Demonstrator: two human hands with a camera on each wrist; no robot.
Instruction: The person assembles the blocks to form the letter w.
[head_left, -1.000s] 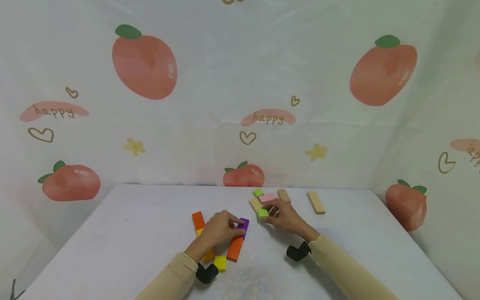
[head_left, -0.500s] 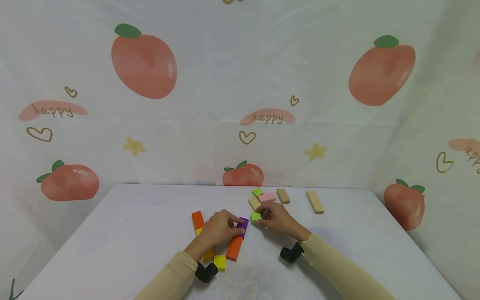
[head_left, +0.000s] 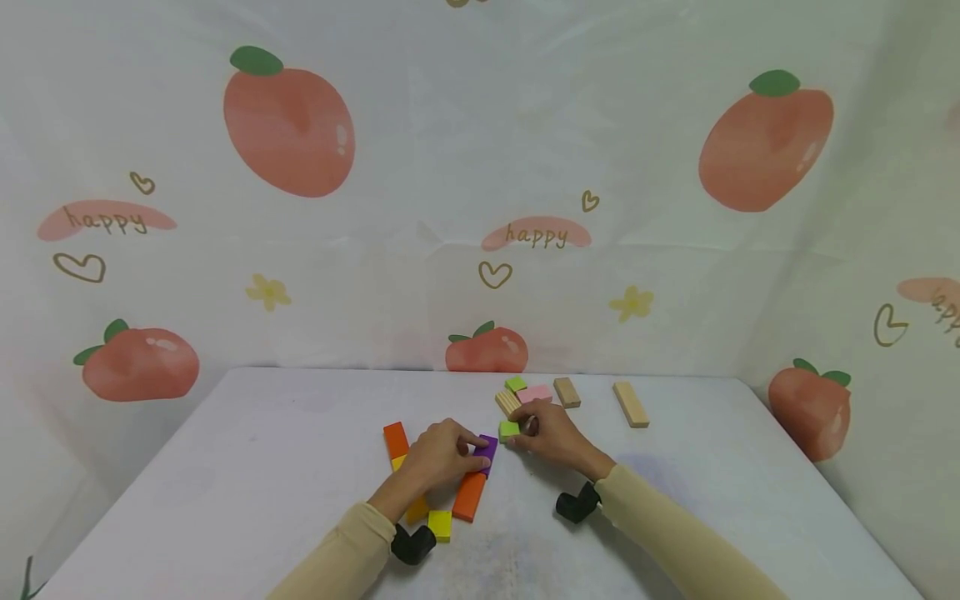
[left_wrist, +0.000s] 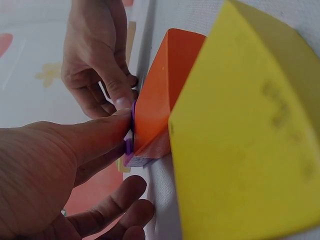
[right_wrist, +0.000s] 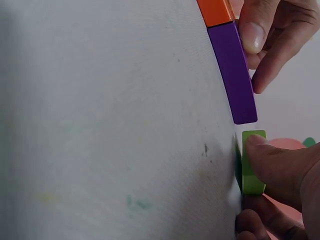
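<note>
My left hand pinches a purple block between thumb and index finger, its other fingers loosely bent. One end of that block meets an orange block, with a yellow block at the orange one's near end. In my right hand, thumb and fingers grip a light green block. The right wrist view puts this green block close to the free end of the purple block, a narrow gap between them. The left forearm and hand partly hide a second row of orange and yellow blocks.
Beyond my right hand lie a ridged pale block, another green block and a pink block. Two plain wooden blocks, one short and one long, lie farther right. A printed cloth hangs behind the white table.
My right hand has moved left with the green block, bringing it from beside the ridged block to near the purple block's far end. The left hand stays on the purple block.
</note>
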